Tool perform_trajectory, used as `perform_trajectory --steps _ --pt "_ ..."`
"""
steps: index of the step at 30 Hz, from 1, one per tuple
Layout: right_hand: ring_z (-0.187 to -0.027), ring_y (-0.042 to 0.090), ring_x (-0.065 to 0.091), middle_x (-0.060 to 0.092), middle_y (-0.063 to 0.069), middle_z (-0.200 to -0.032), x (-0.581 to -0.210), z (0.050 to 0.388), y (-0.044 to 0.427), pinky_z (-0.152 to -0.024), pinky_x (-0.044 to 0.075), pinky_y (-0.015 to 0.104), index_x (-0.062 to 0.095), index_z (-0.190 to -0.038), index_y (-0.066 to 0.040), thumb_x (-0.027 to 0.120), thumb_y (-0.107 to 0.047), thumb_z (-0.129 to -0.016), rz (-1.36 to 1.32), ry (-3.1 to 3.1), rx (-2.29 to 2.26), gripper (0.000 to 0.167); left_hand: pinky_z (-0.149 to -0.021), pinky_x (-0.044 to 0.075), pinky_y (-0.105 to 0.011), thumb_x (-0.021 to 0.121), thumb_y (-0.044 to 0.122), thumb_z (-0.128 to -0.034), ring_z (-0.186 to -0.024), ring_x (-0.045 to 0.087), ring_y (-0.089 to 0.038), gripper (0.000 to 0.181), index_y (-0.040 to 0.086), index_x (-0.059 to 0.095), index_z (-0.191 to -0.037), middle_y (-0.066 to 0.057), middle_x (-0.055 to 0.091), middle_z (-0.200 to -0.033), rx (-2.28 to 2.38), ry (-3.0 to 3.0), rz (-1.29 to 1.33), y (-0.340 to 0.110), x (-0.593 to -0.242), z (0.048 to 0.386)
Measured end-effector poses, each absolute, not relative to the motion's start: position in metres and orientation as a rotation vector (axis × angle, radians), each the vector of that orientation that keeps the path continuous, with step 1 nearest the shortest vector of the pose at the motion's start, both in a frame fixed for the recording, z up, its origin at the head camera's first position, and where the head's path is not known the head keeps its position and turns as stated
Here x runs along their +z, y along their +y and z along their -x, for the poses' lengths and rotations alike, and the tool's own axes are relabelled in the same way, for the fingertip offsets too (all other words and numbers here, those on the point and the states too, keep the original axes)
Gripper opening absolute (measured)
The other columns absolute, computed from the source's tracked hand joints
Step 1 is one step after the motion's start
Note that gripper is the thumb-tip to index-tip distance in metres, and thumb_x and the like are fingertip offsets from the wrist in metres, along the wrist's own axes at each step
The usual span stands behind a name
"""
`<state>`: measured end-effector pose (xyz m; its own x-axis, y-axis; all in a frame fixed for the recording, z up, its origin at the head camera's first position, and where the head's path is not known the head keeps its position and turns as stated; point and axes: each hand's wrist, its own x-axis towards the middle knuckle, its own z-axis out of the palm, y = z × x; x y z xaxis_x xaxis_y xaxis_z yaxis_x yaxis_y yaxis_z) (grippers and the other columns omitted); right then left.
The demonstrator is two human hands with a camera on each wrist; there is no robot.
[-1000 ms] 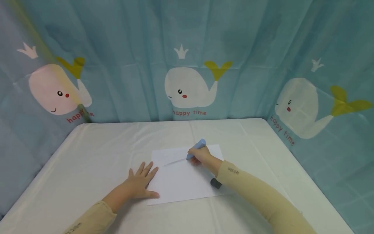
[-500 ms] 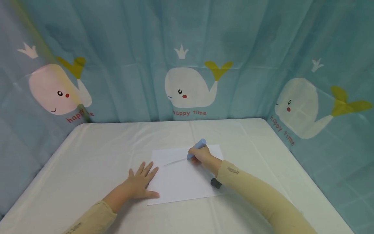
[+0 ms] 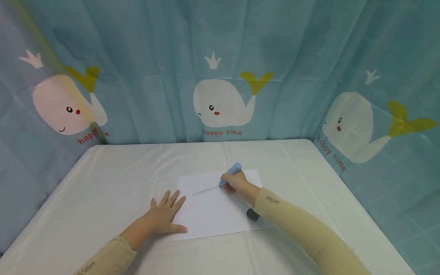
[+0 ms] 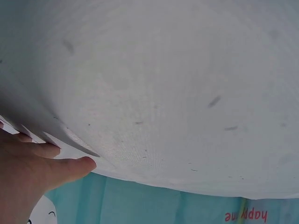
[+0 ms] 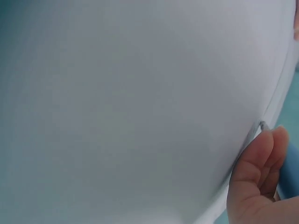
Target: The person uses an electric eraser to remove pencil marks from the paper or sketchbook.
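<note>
In the head view a white sheet of paper (image 3: 209,217) lies on the table. My right hand (image 3: 236,182) pinches a light blue marker (image 3: 234,169) whose tip meets the paper near its upper middle. A thin slanting line (image 3: 205,190) runs leftward from that tip. With fingers spread, my left hand (image 3: 163,217) rests flat at the sheet's left edge; thumb and fingertips reach the paper. The right wrist view gives a close look at the thumb and finger (image 5: 257,163) on the blue marker (image 5: 290,172). Only part of the left hand (image 4: 32,172) appears in the left wrist view.
A small black cylindrical thing (image 3: 252,214), perhaps a cap, lies on the paper's right side, partly behind the right sleeve (image 3: 295,225). White cloth covers the table (image 3: 113,179). A blue curtain (image 3: 154,95) printed with whales stands behind and at both sides.
The hands, marker and paper keep practically the same places. The whole head view shifts very slightly to the left.
</note>
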<state>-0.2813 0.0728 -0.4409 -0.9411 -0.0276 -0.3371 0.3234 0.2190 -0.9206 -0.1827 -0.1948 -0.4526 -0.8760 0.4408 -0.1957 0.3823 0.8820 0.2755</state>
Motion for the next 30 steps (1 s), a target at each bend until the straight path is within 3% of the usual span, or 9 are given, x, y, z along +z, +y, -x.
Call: perform_trajectory --steps 8,17,30 --pt "-0.051 0.012 0.056 0.059 0.006 -0.064 -0.4406 0.2822 0.072 -0.051 0.049 0.022 0.053 -0.103 0.0 0.064 -0.01 -0.083 -0.283 2.208 -1.786 0.024 -0.095 0.005 -0.082 0.068 0.068 -0.0747 -0.141 0.008 -0.054 0.106 0.003 0.033 -0.15 -0.025 0.016 -0.157 0.339 2.795 -0.616 -0.1955 -0.4508 0.181" --pt "-0.049 0.011 0.057 0.061 0.008 -0.064 -0.4406 0.2828 0.0723 -0.049 0.05 0.021 0.049 -0.113 0.006 0.064 -0.01 -0.082 -0.281 2.231 -1.769 0.038 -0.094 0.007 -0.082 0.066 0.068 -0.0761 -0.141 0.008 -0.054 0.106 0.002 0.03 -0.151 -0.026 0.015 -0.157 0.336 2.79 -0.635 -0.1962 -0.4525 0.181" --pt "-0.048 0.012 0.057 0.061 0.008 -0.063 -0.4403 0.2822 0.072 -0.048 0.05 0.022 0.053 -0.109 0.006 0.064 -0.01 -0.082 -0.273 2.237 -1.758 0.034 -0.095 0.007 -0.082 0.066 0.068 -0.0763 -0.141 0.008 -0.054 0.105 0.002 0.03 -0.15 -0.026 0.015 -0.157 0.338 2.787 -0.639 -0.1959 -0.4512 0.181"
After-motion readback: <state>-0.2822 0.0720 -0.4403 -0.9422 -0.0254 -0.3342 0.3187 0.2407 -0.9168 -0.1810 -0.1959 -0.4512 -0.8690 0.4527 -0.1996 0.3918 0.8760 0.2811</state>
